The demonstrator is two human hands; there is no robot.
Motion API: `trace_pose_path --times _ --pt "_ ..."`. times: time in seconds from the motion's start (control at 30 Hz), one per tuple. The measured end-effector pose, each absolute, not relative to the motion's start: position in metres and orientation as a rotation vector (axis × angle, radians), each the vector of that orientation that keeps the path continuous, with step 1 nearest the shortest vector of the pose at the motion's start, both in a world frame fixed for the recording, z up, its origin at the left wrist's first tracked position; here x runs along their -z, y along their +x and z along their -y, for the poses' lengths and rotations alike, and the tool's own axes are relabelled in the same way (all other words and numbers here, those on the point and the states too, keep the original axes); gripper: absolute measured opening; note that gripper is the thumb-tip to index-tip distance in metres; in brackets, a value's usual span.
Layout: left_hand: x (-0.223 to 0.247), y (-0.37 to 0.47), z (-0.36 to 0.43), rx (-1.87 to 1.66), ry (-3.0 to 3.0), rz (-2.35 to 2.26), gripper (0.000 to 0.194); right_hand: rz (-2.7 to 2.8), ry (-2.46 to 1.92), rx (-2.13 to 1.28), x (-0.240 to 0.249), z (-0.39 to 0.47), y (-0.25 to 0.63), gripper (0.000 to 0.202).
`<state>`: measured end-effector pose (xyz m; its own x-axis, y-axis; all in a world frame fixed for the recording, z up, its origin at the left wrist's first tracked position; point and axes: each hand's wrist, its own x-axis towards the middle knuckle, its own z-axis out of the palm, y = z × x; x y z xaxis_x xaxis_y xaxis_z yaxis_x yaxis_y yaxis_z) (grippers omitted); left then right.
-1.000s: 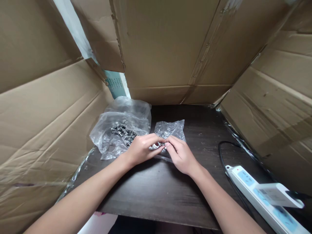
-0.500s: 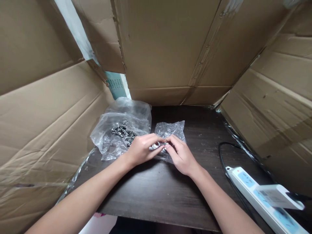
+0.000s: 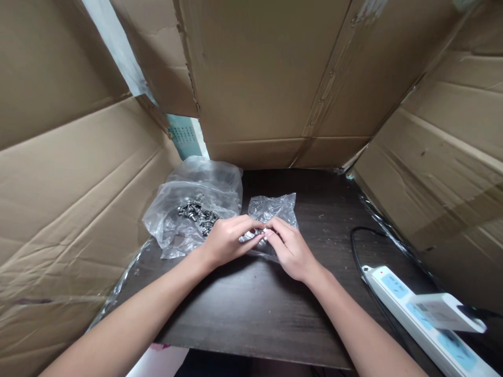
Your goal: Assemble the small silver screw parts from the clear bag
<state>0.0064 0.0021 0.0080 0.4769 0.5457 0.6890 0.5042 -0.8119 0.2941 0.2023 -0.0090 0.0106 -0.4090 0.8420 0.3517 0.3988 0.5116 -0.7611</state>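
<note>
My left hand [image 3: 230,238] and my right hand [image 3: 288,246] meet fingertip to fingertip over the middle of the dark table. Pinched between both sets of fingers is a small silvery bolt [image 3: 261,232], mostly covered, so its ends cannot be made out. Beneath and behind the hands spreads a small crumpled clear plastic bag [image 3: 277,205]; what lies in it is hidden. Left of my left hand, a heap of metal bolts [image 3: 194,211] rests on a larger clear plastic bag [image 3: 212,180], partly covered by that hand.
Cardboard walls [image 3: 267,78] enclose the dark wooden table [image 3: 251,314] at the back and both sides. At the right lies a white power strip [image 3: 416,314] with a white adapter [image 3: 444,311] plugged in. A black cable [image 3: 353,246] loops beside it.
The view has shifted very slightly. Both hands stay together in the same place, with only small finger movement around the bolt, which shows a little less now.
</note>
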Motion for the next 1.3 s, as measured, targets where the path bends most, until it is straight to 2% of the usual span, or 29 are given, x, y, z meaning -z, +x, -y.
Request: trace_pose_path --times 0.5,0.77,1.3 --pt "-0.0102 0.0065 -0.0022 -1.268 2.666 -0.924 0.012 2.039 -1.031 -0.718 -0.0062 0.0089 0.2014 0.028" --pt "-0.0077 0.0061 -0.0028 -1.255 2.633 -0.947 0.012 2.016 -1.009 -0.766 -0.0092 0.0103 0.2005 0.019" --pt "-0.0044 0.0059 -0.0027 -1.194 2.626 -0.965 0.014 1.996 -1.025 -0.771 -0.0065 0.0088 0.2011 0.024"
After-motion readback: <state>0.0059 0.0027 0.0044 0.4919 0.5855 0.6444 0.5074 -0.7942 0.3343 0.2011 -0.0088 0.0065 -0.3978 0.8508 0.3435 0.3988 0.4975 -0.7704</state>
